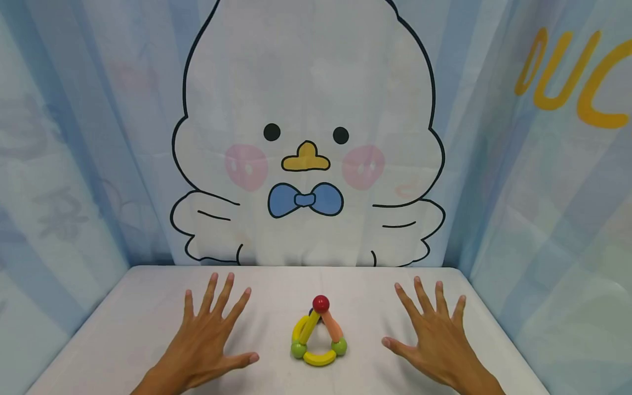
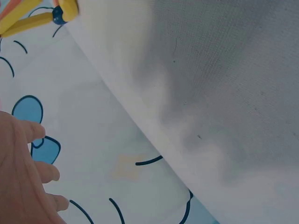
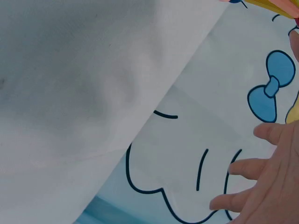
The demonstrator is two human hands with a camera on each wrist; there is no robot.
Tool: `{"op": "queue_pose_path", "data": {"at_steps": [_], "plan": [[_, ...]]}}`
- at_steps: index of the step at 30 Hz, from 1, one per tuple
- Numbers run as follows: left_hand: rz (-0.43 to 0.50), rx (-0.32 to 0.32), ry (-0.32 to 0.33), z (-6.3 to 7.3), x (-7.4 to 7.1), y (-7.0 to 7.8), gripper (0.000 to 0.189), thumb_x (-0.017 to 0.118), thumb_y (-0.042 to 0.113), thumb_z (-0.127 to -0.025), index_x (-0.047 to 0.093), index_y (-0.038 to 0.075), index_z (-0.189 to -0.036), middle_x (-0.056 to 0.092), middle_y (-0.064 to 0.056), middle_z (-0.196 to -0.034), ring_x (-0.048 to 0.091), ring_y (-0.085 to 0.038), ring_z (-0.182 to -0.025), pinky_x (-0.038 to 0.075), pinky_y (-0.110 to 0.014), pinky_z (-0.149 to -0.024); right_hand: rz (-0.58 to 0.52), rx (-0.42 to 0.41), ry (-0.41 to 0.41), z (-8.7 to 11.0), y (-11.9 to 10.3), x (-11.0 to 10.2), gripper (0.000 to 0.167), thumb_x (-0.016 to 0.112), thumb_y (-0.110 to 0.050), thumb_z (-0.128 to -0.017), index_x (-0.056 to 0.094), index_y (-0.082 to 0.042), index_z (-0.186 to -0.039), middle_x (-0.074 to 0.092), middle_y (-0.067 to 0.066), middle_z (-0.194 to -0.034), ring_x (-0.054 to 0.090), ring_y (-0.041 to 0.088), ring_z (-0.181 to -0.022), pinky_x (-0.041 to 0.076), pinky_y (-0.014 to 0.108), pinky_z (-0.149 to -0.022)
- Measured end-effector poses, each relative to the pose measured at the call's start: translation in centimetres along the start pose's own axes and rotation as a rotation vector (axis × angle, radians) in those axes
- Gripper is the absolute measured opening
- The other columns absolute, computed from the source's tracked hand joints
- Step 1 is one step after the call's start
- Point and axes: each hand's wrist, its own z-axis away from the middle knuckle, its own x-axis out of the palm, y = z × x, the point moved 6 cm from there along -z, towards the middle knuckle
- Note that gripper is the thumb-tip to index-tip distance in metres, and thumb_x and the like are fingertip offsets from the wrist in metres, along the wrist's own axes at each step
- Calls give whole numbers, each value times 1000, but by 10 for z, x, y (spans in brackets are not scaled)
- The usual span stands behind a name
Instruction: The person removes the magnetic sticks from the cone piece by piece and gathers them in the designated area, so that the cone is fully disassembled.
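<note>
While left hand (image 1: 204, 337) and right hand (image 1: 438, 340) flank toy (image 1: 309, 327) at nine and three o'clock, both splay, empty. Lopsided contact could topple it.

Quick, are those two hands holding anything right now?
Left hand: open, fingers spread, holding nothing.
Right hand: open, fingers spread, holding nothing; the multicoloured toy of rounded bars and balls sits between them, untouched.

Toy (image 1: 310, 327) on table (image 1: 362, 302), backdrop (image 1: 306, 238) behind
</note>
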Motion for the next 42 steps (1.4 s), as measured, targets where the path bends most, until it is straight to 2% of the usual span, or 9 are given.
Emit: {"op": "queue_pose_path", "data": {"at_steps": [7,10,16,19,22,27,34,39,42], "plan": [[18,7,-8,1,2,2,116,57,97,-76,36,28,-167,13,-16,-179,1,-51,-164,5,-88,-115,-20,21,-24,0,-1,3,104,65,-86,-81,37,-31,-166,35,24,-170,27,67,-151,7,93,-111],[23,17,-3,0,1,5,115,57,96,-77,36,28,-167,13,-16,-179,3,-50,-164,6,-87,-117,-37,29,-15,1,-4,2,103,67,-84,-82,38,-30,-165,39,21,-169,34,61,-151,11,90,-113],[13,45,28,-6,-5,15,107,59,90,-82,37,28,-166,16,-16,-178,10,-49,-164,13,-82,-121,-95,-6,61,-3,-16,-4,101,79,-71,-82,42,-25,-164,54,15,-158,55,44,-137,36,78,-113],[4,66,35,-11,-8,23,101,58,87,-86,39,26,-165,22,-17,-177,17,-48,-163,21,-79,-122,-165,-23,119,-6,-25,-6,97,87,-61,-80,47,-24,-161,62,12,-147,61,35,-124,50,65,-103],[38,86,52,-17,-12,34,94,64,78,-90,43,25,-163,34,-16,-173,31,-45,-158,33,-74,-118,-268,-15,159,-9,-34,-7,90,91,-53,-79,53,-24,-156,69,6,-133,63,25,-113,56,53,-94],[195,113,118,-26,-20,54,76,83,52,-90,55,24,-155,58,-7,-155,54,-33,-140,48,-60,-110,-516,55,122,-16,-51,-3,76,93,-40,-81,61,-27,-149,72,-4,-119,66,15,-109,60,47,-94],[471,96,211,-39,-26,77,58,91,24,-85,69,25,-138,71,6,-131,65,-16,-119,60,-41,-102,-756,102,50,-24,-75,4,60,91,-37,-84,67,-33,-139,73,-14,-111,70,10,-106,61,39,-99],[655,109,205,-50,-23,90,54,90,14,-85,72,26,-135,73,9,-127,67,-13,-108,62,-29,-90,-883,95,25,-33,-89,9,53,92,-34,-83,72,-32,-132,74,-17,-106,70,9,-101,60,37,-99],[706,141,196,-56,-21,97,53,88,9,-86,72,24,-135,74,7,-127,68,-13,-106,63,-28,-87,-953,93,2,-39,-95,15,50,92,-33,-83,74,-31,-129,76,-14,-105,71,11,-100,60,36,-100]]}}
